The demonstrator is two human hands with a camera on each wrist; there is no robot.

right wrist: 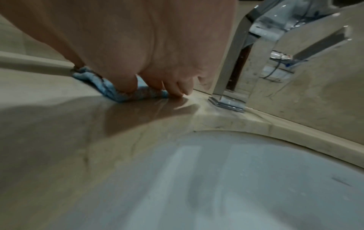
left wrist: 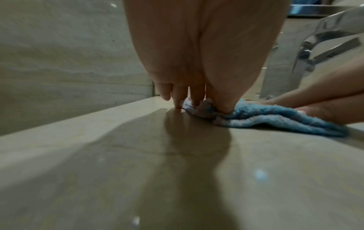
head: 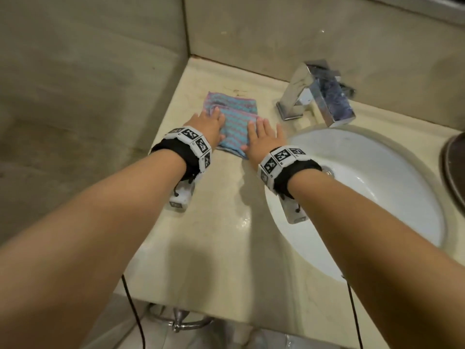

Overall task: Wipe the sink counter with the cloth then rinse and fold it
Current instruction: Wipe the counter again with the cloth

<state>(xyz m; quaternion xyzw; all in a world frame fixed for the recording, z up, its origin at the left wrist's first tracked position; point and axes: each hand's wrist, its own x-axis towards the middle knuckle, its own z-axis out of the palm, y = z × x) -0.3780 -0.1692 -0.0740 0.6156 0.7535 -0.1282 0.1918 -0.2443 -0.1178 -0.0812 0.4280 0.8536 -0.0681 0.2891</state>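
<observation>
A blue-and-pink striped cloth (head: 236, 122) lies folded on the beige sink counter (head: 214, 235), left of the faucet. My left hand (head: 210, 125) rests on the cloth's left edge with fingers extended. In the left wrist view its fingertips (left wrist: 178, 104) touch the counter and the cloth (left wrist: 275, 118) beside the thumb. My right hand (head: 261, 139) lies flat on the cloth's near right part. In the right wrist view its fingers (right wrist: 177, 88) press the cloth (right wrist: 110, 88) down onto the counter. The right hand (left wrist: 325, 105) also shows in the left wrist view.
A square chrome faucet (head: 317, 94) stands behind the white oval sink basin (head: 377, 187), right of the cloth. Tiled walls (head: 75, 96) close off the counter's left and back. A dark round object (head: 455, 167) sits at the right edge. The counter surface looks wet and glossy.
</observation>
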